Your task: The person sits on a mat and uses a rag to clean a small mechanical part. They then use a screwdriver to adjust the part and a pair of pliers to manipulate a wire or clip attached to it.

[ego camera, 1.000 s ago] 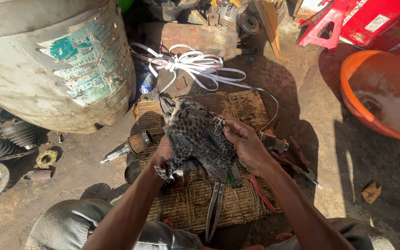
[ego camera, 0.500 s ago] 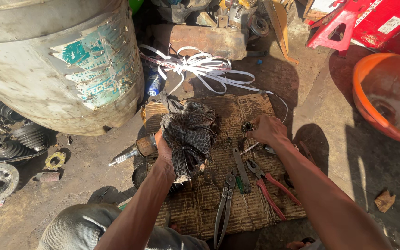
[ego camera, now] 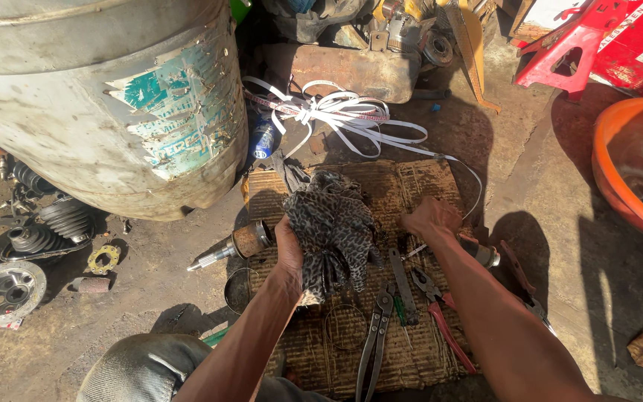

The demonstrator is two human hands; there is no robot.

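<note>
Our left hand (ego camera: 289, 249) has its fingers closed around a bunched spotted rag (ego camera: 330, 227), lifted just above the woven mat (ego camera: 411, 182). Our right hand (ego camera: 432, 217) presses down on the mat, fingers curled; whether they grip anything we cannot tell. Red-handled pliers (ego camera: 440, 316) lie nearby.

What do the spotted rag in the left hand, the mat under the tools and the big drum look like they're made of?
The spotted rag looks like soft woven cloth: it bunches and drapes from the left hand. The mat seems to be plaited straw or reed, with coarse ribbed strands and frayed edges. The drum is probably painted metal, dull grey and grimy, with a peeling label.
</note>
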